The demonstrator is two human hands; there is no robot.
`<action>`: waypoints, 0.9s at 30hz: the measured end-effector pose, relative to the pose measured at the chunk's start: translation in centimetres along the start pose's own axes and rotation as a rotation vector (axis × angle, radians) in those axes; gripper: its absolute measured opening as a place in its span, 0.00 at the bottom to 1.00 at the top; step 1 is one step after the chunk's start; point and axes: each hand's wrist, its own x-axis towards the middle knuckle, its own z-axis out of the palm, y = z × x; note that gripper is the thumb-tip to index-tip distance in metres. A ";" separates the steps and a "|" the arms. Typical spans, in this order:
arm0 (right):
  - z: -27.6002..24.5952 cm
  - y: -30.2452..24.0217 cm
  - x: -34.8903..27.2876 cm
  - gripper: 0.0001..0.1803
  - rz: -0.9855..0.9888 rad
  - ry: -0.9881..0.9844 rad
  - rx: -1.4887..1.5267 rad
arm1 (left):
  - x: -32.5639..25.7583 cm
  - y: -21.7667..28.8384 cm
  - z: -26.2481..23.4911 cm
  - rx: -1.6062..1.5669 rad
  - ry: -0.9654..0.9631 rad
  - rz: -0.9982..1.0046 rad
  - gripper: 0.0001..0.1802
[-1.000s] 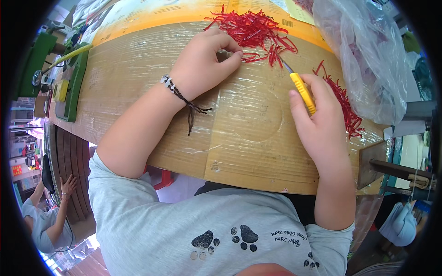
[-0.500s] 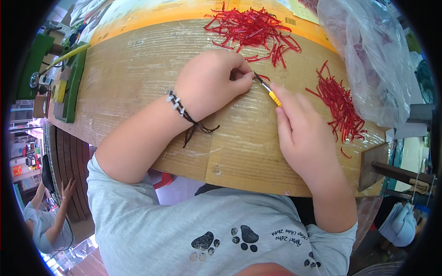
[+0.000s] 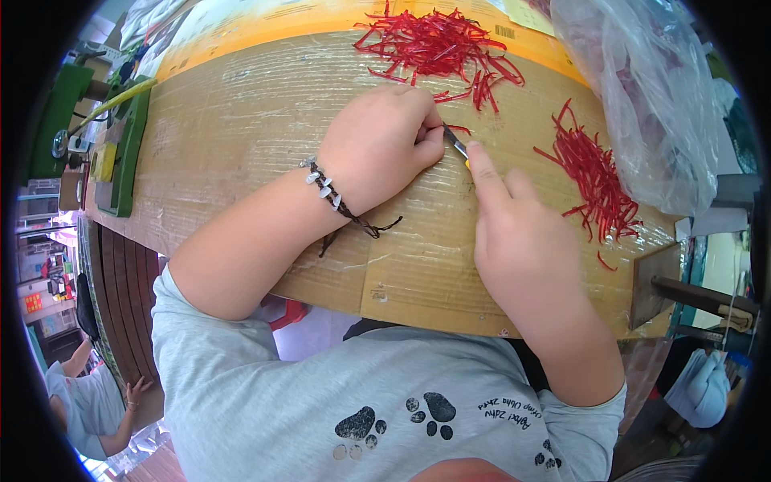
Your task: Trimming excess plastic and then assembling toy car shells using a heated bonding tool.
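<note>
Red strip (image 3: 456, 128), single thin piece, lies on the cardboard-covered bench (image 3: 241, 136) just past the left hand's fingertips, its free end pointing toward 3 o'clock. Most of it is hidden under the fingers; only a short red tail shows.

Left hand (image 3: 381, 145) curled over it, knuckles up, thumb and forefinger pinched on the near end of the strip and pressing it to the board. Beaded cord bracelet (image 3: 331, 191) at the wrist.

Small knife (image 3: 455, 145): grey blade tip meets the strip right at the left fingertips, long axis running from 11 o'clock at the tip to 5 o'clock at the handle. A sliver of yellow handle shows below the forefinger.

Right hand (image 3: 522, 241) closed around the knife handle, forefinger stretched along the blade's back. It sits at 5 o'clock from the strip; the left hand at 9 o'clock, and touching, so nearer.

Outward: large loose pile of red strips (image 3: 438, 44) at 12 o'clock, near the far edge. Second, narrower pile (image 3: 598, 173) at 3 o'clock, well apart from the hands, strips mostly lying 11-to-5. Clear plastic bag (image 3: 642, 88) beside and partly over that pile. Green tool block (image 3: 120, 149) at the bench's left end.
</note>
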 end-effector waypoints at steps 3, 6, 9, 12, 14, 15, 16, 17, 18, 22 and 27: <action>0.3 -0.5 -0.1 0.31 -0.009 0.014 -0.084 | 0.0 0.0 0.1 0.024 -0.004 0.005 0.10; 0.1 -0.6 -0.1 0.32 -0.057 -0.009 -0.100 | -0.1 -0.1 0.2 0.022 -0.001 0.009 0.10; 0.3 -1.0 -0.2 0.32 -0.046 -0.033 -0.172 | 0.0 0.0 0.3 0.025 -0.006 0.017 0.10; 0.7 -1.2 -0.1 0.33 -0.019 -0.001 -0.171 | 0.1 0.0 0.2 0.027 -0.009 0.019 0.10; 0.5 -0.1 0.5 0.33 0.043 -0.009 -0.174 | 0.0 0.0 0.1 0.044 -0.002 0.019 0.10; 0.4 0.3 0.8 0.33 0.106 -0.018 -0.178 | -0.1 -0.1 0.1 0.059 0.005 0.019 0.10; 0.4 0.3 0.8 0.33 0.108 -0.017 -0.180 | -0.1 -0.1 0.1 0.059 0.007 0.021 0.10; 0.3 0.3 0.6 0.34 0.098 -0.011 -0.193 | -0.1 -0.1 0.1 0.043 -0.009 0.000 0.10; 0.3 0.3 0.5 0.35 0.088 -0.006 -0.206 | -0.1 -0.1 0.0 0.028 -0.024 -0.022 0.10; 0.2 0.5 0.6 0.30 0.163 -0.070 -0.084 | -0.1 -0.4 -0.4 0.011 -0.035 -0.018 0.08; 0.5 2.0 1.5 0.20 -0.079 0.419 0.579 | -0.1 0.5 -1.8 -0.205 0.001 0.125 0.05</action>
